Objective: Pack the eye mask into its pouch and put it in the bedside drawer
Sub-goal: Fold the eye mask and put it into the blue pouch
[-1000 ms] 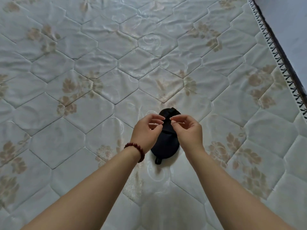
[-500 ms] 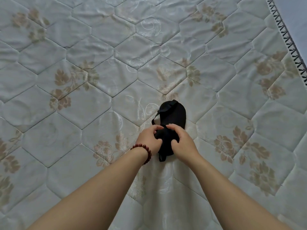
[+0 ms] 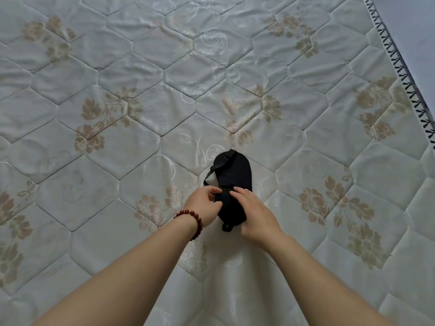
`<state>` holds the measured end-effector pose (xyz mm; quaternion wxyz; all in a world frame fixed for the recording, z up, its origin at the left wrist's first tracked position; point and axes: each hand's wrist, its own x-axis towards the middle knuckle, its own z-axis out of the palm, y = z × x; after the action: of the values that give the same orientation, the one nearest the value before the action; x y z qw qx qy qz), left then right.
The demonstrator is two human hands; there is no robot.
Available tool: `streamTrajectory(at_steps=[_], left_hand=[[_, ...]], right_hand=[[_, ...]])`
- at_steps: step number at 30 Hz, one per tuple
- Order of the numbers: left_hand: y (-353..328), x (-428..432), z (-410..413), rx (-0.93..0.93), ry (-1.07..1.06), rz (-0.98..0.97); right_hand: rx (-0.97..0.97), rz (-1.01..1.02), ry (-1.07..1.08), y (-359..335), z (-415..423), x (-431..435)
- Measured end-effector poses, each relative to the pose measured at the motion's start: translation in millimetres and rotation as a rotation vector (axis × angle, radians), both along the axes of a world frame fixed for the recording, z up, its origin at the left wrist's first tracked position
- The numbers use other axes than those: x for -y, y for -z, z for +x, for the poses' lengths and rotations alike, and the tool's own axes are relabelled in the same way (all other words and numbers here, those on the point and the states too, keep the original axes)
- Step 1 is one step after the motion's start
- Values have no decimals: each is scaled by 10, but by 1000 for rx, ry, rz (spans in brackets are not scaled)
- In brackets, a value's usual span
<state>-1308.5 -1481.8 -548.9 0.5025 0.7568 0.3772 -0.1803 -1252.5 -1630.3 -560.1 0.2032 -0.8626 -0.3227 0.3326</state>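
Note:
A black eye mask (image 3: 233,175) lies lengthwise on the quilted mattress (image 3: 141,142), its far lobe pointing away from me and its strap looping out at the left side and at the near end. My left hand (image 3: 206,204), with a red bead bracelet on the wrist, pinches the mask's left edge at its narrow middle. My right hand (image 3: 255,214) rests on the near half of the mask, fingers flat on the fabric and thumb at its right edge. No pouch and no drawer are in view.
The mattress fills nearly the whole view, white with beige flower prints and hexagon stitching. Its edge with black zigzag trim (image 3: 404,74) runs down the upper right, with a pale floor (image 3: 414,24) beyond it.
Both hands came down from pinching above the mask onto its middle and near half. The view shifted, so the mask sits a little lower in frame and its far lobe is uncovered.

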Motion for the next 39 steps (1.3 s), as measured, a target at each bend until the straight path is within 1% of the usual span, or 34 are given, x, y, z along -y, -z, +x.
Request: streamTrajectory(at_steps=[4,9,13,16,20,25,29,35,39], left_hand=[[-68,-7,-117,0,-13,12],[-102,39,-321,-9,4,20],[-71,94,-497,-27,89,55],[-52,119,-568,-24,162,99],[-41,145,-599,-12,149,136],[-25,127,-690,57,180,179],[-53,80,-672,62,211,214],[-92,111,-627,-8,244,156],[-25,127,-645,-37,184,154]], right_hand=[[40,59,48,-13,-129,49],[8,58,65,-19,-293,97],[-5,36,49,-9,-405,153],[-10,65,64,-6,-476,184],[-33,78,105,-3,-545,204],[-91,127,232,-45,-560,189],[-92,126,344,-87,-505,173],[-134,82,432,-92,-463,217],[-173,66,486,-30,-463,235]])
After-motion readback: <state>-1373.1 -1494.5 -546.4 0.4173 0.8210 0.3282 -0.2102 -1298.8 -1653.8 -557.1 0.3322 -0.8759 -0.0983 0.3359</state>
